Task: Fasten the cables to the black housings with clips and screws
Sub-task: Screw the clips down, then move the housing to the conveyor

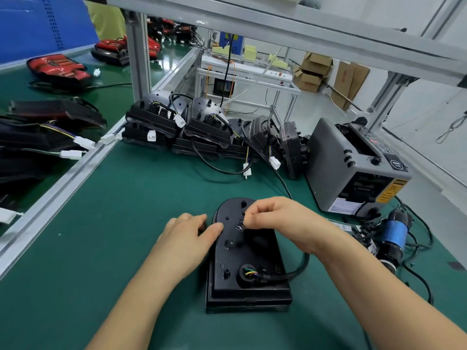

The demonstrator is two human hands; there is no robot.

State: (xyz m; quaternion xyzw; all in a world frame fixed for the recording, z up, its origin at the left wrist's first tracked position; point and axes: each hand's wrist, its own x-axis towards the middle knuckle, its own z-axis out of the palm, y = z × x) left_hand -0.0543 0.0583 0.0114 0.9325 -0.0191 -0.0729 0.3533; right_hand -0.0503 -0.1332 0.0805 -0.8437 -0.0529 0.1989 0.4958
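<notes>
At the six o'clock side of the green table (113,223) a black housing (252,251) lies flat, its rounded end pointing to twelve. The left hand (188,229) holds its rim at nine o'clock, thumb on top, fingers curled at the side. The right hand (275,218), over the rounded end, pinches a small black clip (239,226) right at the housing's face. A black cable (290,274) leaves the socket near five o'clock and loops under the right wrist. A heap of housings (177,127) sits at twelve, a grey machine (336,168) at two
</notes>
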